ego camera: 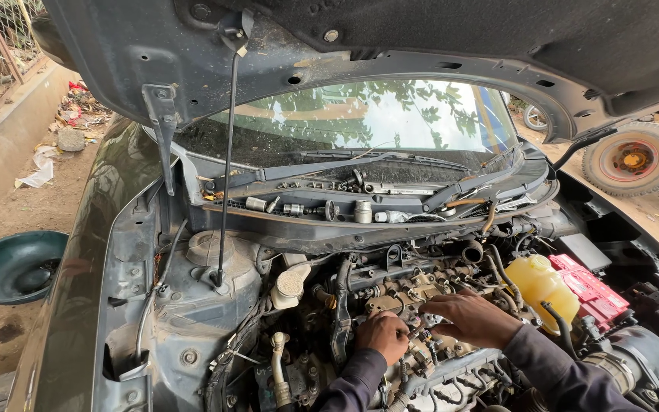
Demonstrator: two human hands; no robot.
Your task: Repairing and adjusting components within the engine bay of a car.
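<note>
A: Both your hands are down on the bare metal engine top, under the propped grey bonnet. Your left hand is curled tight around some small part there; what it is, I cannot tell.

B: And your right hand lies flat, fingers spread loosely over the same spot, gripping nothing that I can see. Brace with that palm, I'd say, so the left works steadily.

A: Mind the yellow translucent plastic reservoir just beside your right wrist, and the red battery cover beyond it.

B: Loose silver sockets sit up on the black cowl ledge below the windscreen; reach carefully, they could roll into the bay.
</note>
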